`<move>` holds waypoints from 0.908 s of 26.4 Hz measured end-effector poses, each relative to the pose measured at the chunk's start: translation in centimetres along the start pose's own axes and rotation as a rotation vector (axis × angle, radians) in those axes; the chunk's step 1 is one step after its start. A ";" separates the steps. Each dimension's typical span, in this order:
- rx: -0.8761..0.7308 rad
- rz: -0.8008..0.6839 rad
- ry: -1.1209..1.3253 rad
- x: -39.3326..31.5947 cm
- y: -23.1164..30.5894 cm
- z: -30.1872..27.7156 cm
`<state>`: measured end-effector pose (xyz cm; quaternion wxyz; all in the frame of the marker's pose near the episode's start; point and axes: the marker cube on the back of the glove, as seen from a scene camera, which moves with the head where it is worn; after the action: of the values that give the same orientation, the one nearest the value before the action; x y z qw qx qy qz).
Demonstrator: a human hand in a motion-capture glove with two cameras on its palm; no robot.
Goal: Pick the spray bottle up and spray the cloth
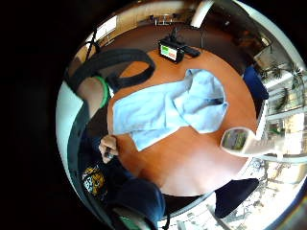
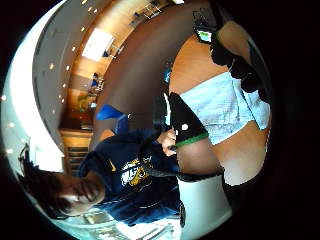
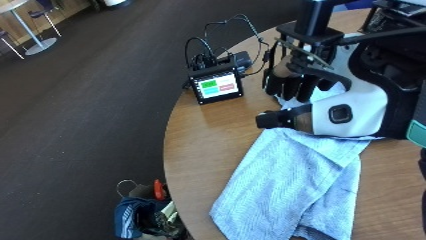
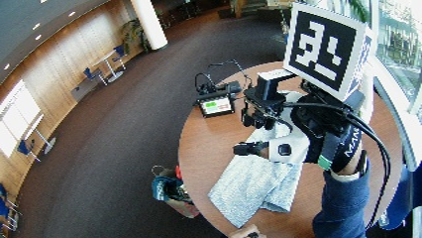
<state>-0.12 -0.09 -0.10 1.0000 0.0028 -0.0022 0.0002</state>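
The gloved right hand hangs above the round wooden table, over the far end of the cloth. The fingers point downward and the thumb extends to the left. The spray bottle is a white body seated in the palm, with the fingers and thumb wrapped around it; the hand is grasping the bottle clear of the table.

The light blue cloth lies crumpled on the table, running from the near edge toward the middle. A small monitor with green and red panels stands at the far left edge, with cables behind it. A bag sits on the dark carpet left of the table.

The little finger side palm view alone shows the bottle's nozzle past the cloth and the person's bare hand at the table edge.
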 end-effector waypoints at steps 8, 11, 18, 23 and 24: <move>0.007 0.008 0.011 -0.2 -0.2 -0.4; 0.012 0.003 0.009 -0.2 -0.1 -0.4; 0.016 -0.005 0.000 -0.4 -0.2 -0.3; 0.034 -0.022 0.041 -0.3 -0.8 -0.5; 0.042 -0.016 0.064 0.1 -0.8 -0.7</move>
<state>-0.01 -0.86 -0.81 0.9992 0.0237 0.0297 -0.0077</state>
